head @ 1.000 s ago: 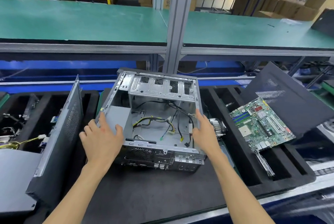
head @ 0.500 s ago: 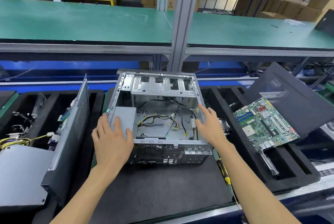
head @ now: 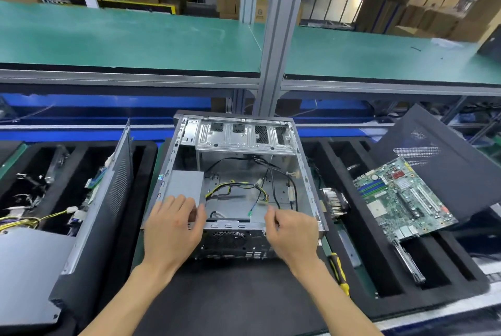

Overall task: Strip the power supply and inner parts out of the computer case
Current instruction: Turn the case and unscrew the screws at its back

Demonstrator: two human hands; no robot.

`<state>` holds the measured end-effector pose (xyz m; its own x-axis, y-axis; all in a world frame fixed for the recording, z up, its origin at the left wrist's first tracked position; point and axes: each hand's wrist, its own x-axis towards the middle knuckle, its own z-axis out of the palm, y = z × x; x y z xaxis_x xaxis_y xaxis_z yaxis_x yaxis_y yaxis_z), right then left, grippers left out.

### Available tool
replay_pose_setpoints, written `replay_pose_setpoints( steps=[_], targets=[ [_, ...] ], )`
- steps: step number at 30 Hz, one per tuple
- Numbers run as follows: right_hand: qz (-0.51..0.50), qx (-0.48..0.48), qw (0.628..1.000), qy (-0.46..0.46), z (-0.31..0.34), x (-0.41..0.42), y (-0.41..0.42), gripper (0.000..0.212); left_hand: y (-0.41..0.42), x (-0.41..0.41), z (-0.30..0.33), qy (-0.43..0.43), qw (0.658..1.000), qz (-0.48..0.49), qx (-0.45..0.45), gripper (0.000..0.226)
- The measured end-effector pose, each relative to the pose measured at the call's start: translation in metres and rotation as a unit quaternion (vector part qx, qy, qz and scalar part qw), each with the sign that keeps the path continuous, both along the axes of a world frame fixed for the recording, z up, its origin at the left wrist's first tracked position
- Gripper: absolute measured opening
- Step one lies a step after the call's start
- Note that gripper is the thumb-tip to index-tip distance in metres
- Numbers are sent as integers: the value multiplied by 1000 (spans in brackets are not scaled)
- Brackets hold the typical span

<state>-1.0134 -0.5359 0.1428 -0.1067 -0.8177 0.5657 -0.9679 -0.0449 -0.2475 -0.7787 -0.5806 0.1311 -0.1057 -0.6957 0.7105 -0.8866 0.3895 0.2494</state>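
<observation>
While both hands are working at the near rim, the computer case (head: 238, 173) is lying open side up on the dark tabletop (head: 230, 295), directly beneath and ahead of them.

Item 1, left hand (head: 173, 227): fingers are curling over the near corner of the grey power supply (head: 187, 183), apparently gripping it. Judgement: lifting should be going slowly, with the unit kept level and its leads checked before it clears the rim.

Item 2, right hand (head: 291, 230): fingers are bending loosely at the near rim, just behind the loose cables (head: 244, 189); whether they are pinching anything cannot be told. Judgement: the yellow-and-black bundle needs freeing first, or it may be snagging the supply.

Item 3, foam tray (head: 461, 287), right of the right hand: holding a motherboard (head: 401, 197) leaning on a black side panel (head: 439, 162), and a heatsink (head: 334, 201) nearest the hand.

Item 4, left tray (head: 146, 151), left of the left hand: holding another panel (head: 108, 194) standing on edge and wired parts.

Item 5, screwdriver (head: 339, 273): lying just right of the right wrist.
</observation>
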Motion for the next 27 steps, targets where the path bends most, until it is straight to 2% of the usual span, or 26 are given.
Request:
replay_pose_setpoints(
  steps=[8, 15, 23, 27],
  targets=[
    [17, -41, 999, 1, -9, -21, -29, 56, 4, -15, -11, -15, 999, 38, 1, 31],
    [18, -43, 999, -8, -10, -22, -33, 53, 2, -17, -14, -35, 997, 55, -49, 29],
    [-12, -6, 999, -43, 1, -10, -23, 52, 2, -13, -14, -31, 997, 45, -57, 27],
    [8, 1, 999, -34, -1, -11, -12, 51, 1, -9, -12, -23, 998, 33, -47, 29]
  ],
)
